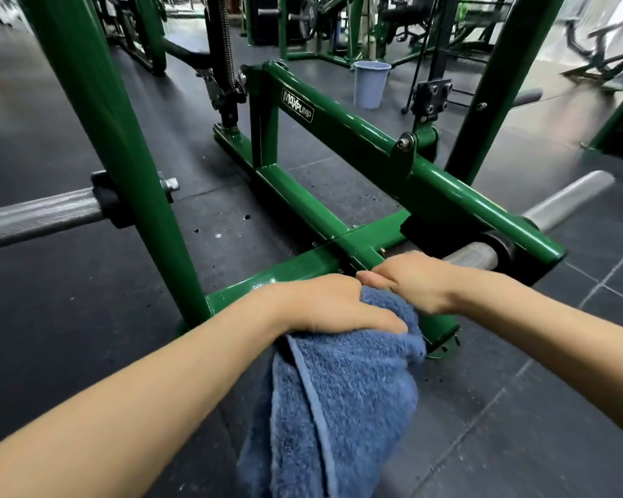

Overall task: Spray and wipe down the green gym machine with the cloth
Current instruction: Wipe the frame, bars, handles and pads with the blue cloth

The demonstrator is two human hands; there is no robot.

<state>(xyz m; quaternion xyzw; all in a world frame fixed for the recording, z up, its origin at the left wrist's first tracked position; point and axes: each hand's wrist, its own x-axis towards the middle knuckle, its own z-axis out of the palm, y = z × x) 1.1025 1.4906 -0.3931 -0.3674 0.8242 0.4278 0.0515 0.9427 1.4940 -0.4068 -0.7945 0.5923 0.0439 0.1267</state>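
Midway through wiping: left hand [324,305] gripping thick blue terry cloth [342,382] against glossy green steel machine frame [367,138] (low crossbar), right hand [407,278] pinching its edge; upper bars seemingly left.

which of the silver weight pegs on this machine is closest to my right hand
The short silver peg just beyond your right hand, under the sloping green beam; the long ones at far left and upper right lie much farther away.

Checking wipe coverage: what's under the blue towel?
The blue towel drapes over the green base bar, gripped by the left hand. The bar surface beneath is covered.
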